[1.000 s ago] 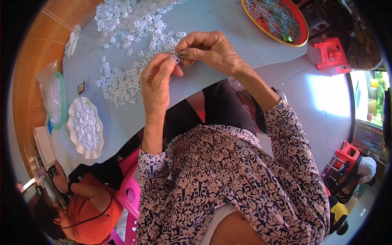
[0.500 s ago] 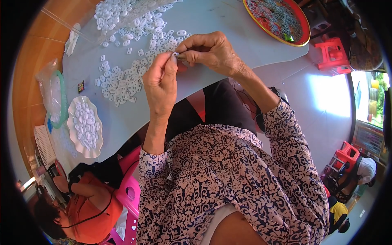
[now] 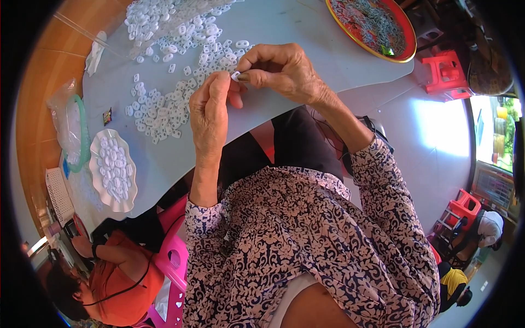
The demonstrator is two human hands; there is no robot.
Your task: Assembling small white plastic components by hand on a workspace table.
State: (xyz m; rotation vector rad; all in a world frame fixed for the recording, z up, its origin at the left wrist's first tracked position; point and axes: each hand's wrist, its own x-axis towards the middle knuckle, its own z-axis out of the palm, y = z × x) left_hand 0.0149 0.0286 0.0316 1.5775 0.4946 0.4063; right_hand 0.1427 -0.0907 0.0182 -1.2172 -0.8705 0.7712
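Above the near part of the table, both my hands meet at a small white plastic piece [image 3: 235, 76]. My right hand [image 3: 287, 71] is closed in a pinch, with thumb and forefinger against the piece. My left hand [image 3: 209, 112] is closed too, its fingertips on the piece's left side; part of its grip is hidden. Many similar small white pieces with holes [image 3: 161, 112] lie loose beyond and left of my hands, spreading back to a larger heap [image 3: 150, 21]. A white scalloped dish [image 3: 130, 203] at the table's left holds white oval parts.
A red round tray [image 3: 409, 41] of thin grey metal pieces sits at the far right of the grey table [image 3: 295, 27]. A small dark wrapper [image 3: 108, 116] and a green-rimmed clear bag [image 3: 83, 136] are at left. A person in orange [image 3: 123, 279] sits lower left.
My left hand has turned and shifted slightly, with its fingers folded closer together and one fingertip now showing below. More of the white piece shows. My right hand has barely moved.
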